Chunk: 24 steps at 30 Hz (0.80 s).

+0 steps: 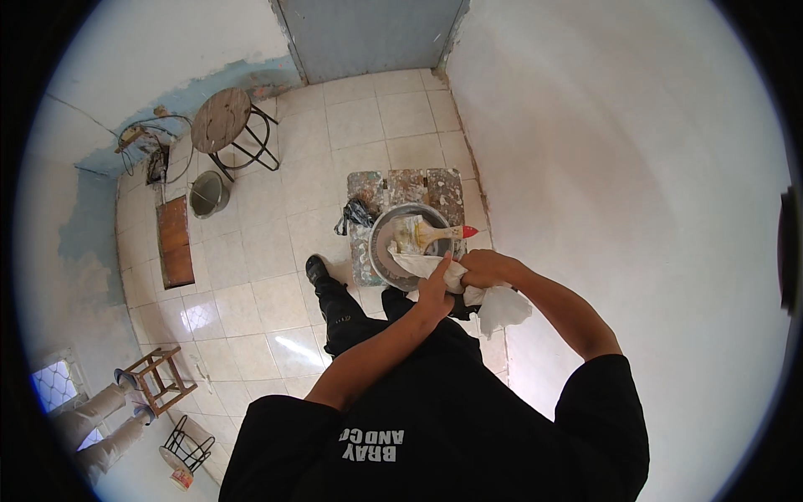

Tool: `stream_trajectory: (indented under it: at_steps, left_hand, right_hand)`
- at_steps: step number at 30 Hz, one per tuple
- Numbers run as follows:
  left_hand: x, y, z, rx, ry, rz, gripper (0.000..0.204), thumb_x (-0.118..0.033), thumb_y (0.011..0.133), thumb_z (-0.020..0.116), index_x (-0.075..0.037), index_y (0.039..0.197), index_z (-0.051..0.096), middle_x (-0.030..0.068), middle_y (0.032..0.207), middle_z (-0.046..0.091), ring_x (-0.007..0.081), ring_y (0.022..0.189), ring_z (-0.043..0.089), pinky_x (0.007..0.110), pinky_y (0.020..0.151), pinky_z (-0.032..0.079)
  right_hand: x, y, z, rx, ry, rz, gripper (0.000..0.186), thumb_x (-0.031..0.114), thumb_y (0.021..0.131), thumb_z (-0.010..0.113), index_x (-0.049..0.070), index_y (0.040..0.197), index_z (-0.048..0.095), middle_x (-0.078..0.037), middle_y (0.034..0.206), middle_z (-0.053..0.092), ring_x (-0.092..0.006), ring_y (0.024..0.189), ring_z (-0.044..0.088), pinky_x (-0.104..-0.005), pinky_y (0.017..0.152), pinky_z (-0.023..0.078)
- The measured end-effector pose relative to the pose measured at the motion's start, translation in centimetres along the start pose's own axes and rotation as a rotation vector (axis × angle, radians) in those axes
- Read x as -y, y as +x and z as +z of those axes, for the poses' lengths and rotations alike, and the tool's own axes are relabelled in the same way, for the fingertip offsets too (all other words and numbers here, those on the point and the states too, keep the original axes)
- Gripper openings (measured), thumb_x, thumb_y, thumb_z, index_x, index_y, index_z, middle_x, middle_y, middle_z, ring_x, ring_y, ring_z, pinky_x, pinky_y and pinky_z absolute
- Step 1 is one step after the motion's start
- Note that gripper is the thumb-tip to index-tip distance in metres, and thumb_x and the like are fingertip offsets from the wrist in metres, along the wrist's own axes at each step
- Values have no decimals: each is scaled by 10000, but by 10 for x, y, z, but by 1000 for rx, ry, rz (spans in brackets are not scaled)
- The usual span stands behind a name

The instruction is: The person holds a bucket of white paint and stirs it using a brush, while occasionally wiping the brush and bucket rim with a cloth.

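Note:
A grey bucket (385,274) with pale material inside sits on a paint-spattered stool (363,178). A wide brush (435,233) with a red-tipped handle lies across the bucket. My left hand (435,283) is closed on a crumpled white bag (502,311) at the bucket's near edge, one finger extended along it. My right hand (481,269) grips the same bag just to the right. The bag's narrower end reaches into the bucket below the brush, and its loose part hangs down to the right. A dark crumpled plastic (356,213) lies on the stool left of the bucket.
A round stool (219,117), a pail (216,195) and loose cables (134,138) stand or lie at the upper left. A wooden board (174,234) is on the tiled floor (301,134). More stools (159,385) are lower left. A wall rises close on my right.

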<state>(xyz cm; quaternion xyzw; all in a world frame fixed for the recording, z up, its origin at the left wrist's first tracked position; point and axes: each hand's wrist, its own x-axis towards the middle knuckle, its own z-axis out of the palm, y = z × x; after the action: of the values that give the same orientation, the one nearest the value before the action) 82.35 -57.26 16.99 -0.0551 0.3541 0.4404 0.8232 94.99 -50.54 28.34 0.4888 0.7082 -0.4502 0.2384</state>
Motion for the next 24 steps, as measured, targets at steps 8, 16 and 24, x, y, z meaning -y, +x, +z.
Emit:
stream_trajectory:
  at_steps: [8, 16, 24]
  left_hand:
    - [-1, 11, 6, -350, -143, -107, 415, -106, 807, 717, 22, 1119, 476, 125, 990, 578, 239, 837, 619, 398, 644, 530]
    - [-6, -2, 23, -545, -76, -159, 334, -165, 854, 627, -18, 1123, 493, 121, 981, 584, 271, 846, 627, 438, 670, 524]
    - [-7, 2, 5, -217, -311, -142, 207, -275, 908, 575, -82, 956, 519, 53, 887, 570, 214, 830, 586, 403, 773, 499]
  right_hand:
    - [7, 10, 7, 8, -119, -51, 314, 283, 681, 585, 1, 795, 661, -227, 794, 653, -373, 773, 647, -442, 706, 508]
    - [11, 8, 3, 72, -151, -46, 330, 297, 677, 603, -2, 799, 670, -229, 789, 651, -376, 770, 648, -444, 705, 508]
    - [8, 7, -4, 119, -195, -29, 328, 290, 706, 607, 36, 896, 689, -189, 866, 669, -331, 828, 660, -428, 740, 511]
